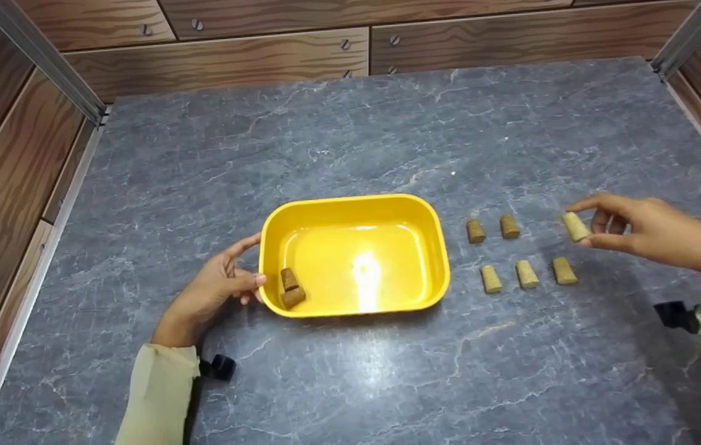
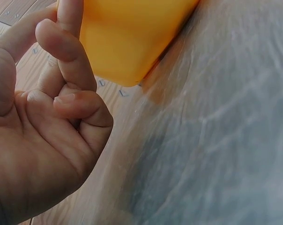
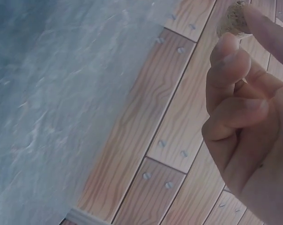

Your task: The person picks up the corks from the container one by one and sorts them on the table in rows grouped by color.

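Note:
A yellow rectangular tub stands on the table, its left wall pinched between the thumb and fingers of my left hand. Two brown corks lie touching in its left front corner. At the right, my right hand pinches a pale tapered cork between thumb and index finger; the right wrist view shows the cork's end at the fingertips. Two darker corks and a front row of three lighter corks lie between the tub and my right hand.
The grey marbled table spreads around the tub. Wood-patterned panels border its back and sides, with metal posts at the back corners. Black wrist mounts sit by both sleeves.

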